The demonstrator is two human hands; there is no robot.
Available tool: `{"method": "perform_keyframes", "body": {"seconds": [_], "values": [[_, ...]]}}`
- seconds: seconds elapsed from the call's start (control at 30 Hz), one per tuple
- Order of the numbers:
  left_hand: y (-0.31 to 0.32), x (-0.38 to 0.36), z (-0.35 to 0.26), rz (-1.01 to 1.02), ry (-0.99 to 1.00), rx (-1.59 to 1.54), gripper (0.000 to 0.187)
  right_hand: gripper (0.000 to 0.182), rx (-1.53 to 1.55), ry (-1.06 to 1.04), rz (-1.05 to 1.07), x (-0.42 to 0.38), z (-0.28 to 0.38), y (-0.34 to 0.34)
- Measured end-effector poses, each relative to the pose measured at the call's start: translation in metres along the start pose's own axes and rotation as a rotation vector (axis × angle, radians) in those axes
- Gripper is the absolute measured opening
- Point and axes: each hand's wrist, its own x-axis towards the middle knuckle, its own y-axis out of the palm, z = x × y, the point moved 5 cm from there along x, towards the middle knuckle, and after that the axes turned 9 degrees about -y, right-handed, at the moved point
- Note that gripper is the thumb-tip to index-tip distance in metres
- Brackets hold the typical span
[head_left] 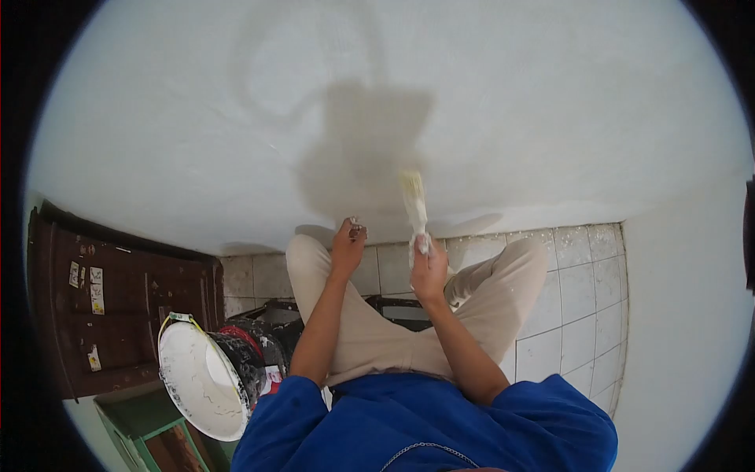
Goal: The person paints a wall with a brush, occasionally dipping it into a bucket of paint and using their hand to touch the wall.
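A paintbrush (414,200) with pale bristles and a white-smeared handle points up toward the white wall (550,118). My right hand (429,267) is wrapped round its handle, with white paint on the fingers. To the left, over my knee, my left hand (348,248) is closed, its fingers curled and spotted with white; I cannot tell what, if anything, is in it. The bristles overlap the wall in this view, just below the shadow of my head.
A paint bucket (197,381), white inside with a wire handle, stands at my left. Behind it are a dark brown wooden door (126,307) with stickers and a green cabinet (149,433). The tiled floor (582,291) carries white splashes along the wall; another wall closes the right side.
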Motion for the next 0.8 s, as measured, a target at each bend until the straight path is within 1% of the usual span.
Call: {"method": "perform_keyframes", "body": {"seconds": [0.07, 0.1, 0.17, 0.23, 0.27, 0.3, 0.37, 0.4, 0.47, 0.5, 0.57, 0.67, 0.77, 0.8], "values": [[0.001, -0.001, -0.005, 0.009, -0.005, 0.014, 0.02, 0.032, -0.063, -0.095, 0.004, 0.018, 0.037, 0.013], [0.001, 0.0, -0.01, 0.011, 0.003, 0.022, 0.021, 0.031, -0.091, -0.088, 0.001, 0.021, 0.03, 0.02], [0.0, 0.0, -0.012, 0.008, -0.045, 0.043, 0.021, 0.03, -0.146, -0.076, -0.006, 0.023, -0.001, 0.033], [0.0, -0.002, -0.012, 0.011, -0.109, 0.02, 0.022, 0.029, -0.216, 0.086, 0.035, -0.012, -0.069, 0.036], [0.0, -0.004, -0.01, 0.012, -0.148, -0.015, 0.022, 0.029, -0.25, 0.164, 0.057, -0.029, -0.092, 0.036], [0.0, -0.004, -0.009, 0.012, -0.189, -0.051, 0.022, 0.028, -0.231, 0.167, 0.049, -0.037, -0.099, 0.032], [-0.006, -0.001, -0.009, -0.009, -0.144, 0.004, 0.021, 0.027, -0.194, 0.183, 0.035, -0.042, -0.093, 0.024], [-0.007, -0.003, -0.008, -0.013, -0.128, 0.031, 0.021, 0.03, -0.161, 0.07, 0.017, -0.037, -0.088, 0.025], [-0.007, -0.005, -0.008, -0.029, -0.06, -0.024, 0.019, 0.036, -0.108, -0.144, -0.015, -0.005, -0.023, 0.028], [-0.007, -0.004, -0.01, -0.041, -0.02, -0.052, 0.019, 0.036, -0.133, -0.128, 0.003, 0.004, -0.012, 0.031], [-0.008, -0.002, -0.009, -0.032, -0.05, -0.027, 0.018, 0.035, -0.167, -0.106, 0.034, 0.016, 0.002, 0.042], [-0.01, 0.002, -0.008, -0.005, -0.066, 0.024, 0.021, 0.028, -0.295, -0.053, 0.052, -0.008, -0.074, 0.051], [-0.006, 0.006, -0.004, -0.005, -0.073, 0.005, 0.023, 0.029, -0.324, 0.112, 0.179, -0.033, -0.09, 0.04], [-0.006, 0.003, -0.001, -0.009, -0.086, -0.011, 0.023, 0.029, -0.264, 0.05, 0.163, -0.033, -0.091, 0.041]]}}
